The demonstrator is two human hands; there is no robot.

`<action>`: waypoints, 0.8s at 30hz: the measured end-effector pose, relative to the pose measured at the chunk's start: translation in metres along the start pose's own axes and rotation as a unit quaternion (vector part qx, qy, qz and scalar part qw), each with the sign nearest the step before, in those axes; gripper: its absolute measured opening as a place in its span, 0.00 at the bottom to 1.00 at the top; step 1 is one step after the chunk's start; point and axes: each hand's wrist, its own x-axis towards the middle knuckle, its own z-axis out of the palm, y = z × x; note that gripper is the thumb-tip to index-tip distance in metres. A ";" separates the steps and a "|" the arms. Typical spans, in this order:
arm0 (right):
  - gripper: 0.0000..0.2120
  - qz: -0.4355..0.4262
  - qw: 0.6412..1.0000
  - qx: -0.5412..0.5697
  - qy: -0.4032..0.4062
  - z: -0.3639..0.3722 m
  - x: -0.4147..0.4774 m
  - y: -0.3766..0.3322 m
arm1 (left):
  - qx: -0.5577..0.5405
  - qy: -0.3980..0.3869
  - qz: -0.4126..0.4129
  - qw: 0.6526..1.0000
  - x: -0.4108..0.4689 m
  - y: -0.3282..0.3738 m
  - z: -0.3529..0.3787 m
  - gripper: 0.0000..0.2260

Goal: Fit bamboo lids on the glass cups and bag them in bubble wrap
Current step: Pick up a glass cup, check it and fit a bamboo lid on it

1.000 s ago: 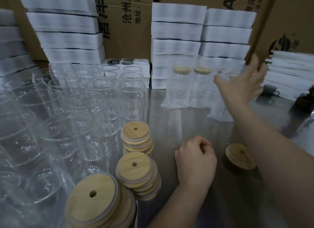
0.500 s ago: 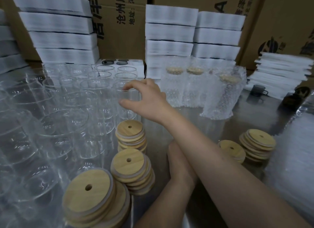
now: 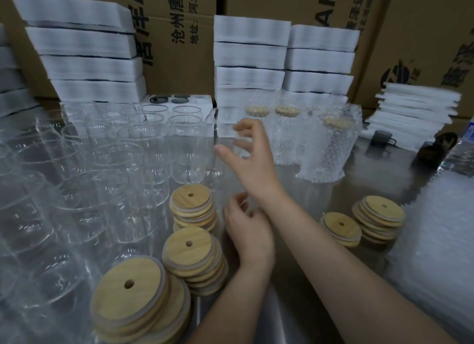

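Many clear glass cups (image 3: 102, 164) stand packed together on the left. My right hand (image 3: 250, 153) is raised just right of that cluster, its fingers curled round one blurred clear glass cup (image 3: 222, 173). Below it, under my right forearm, my left hand (image 3: 247, 228) rests near the table with its fingers loosely apart and nothing visible in it. Three stacks of round bamboo lids (image 3: 191, 205) (image 3: 191, 251) (image 3: 129, 289) sit to the left of my hands. More lids (image 3: 379, 211) lie to the right. Several lidded cups in bubble wrap (image 3: 331, 143) stand behind.
The steel table (image 3: 277, 318) carries a pile of bubble-wrap bags (image 3: 436, 241) at the right edge. White foam trays (image 3: 251, 56) are stacked against cardboard boxes (image 3: 179, 22) at the back. A small dark cup (image 3: 381, 139) stands at back right.
My right hand went from the bagged cups to the glass cluster, took a cup from its right edge and moved right with it. My left fist has loosened.
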 end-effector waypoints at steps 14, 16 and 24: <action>0.18 0.231 0.930 0.218 0.184 -0.073 -0.035 0.026 | -0.061 0.027 0.005 0.998 -0.002 0.015 -0.010 0.20; 0.19 0.239 0.928 0.227 0.171 -0.072 -0.039 0.029 | -0.050 -0.014 0.051 0.997 -0.008 0.017 -0.011 0.15; 0.29 0.232 0.936 0.237 0.118 -0.069 -0.046 0.022 | -0.001 -0.160 0.138 0.977 -0.021 0.014 -0.009 0.36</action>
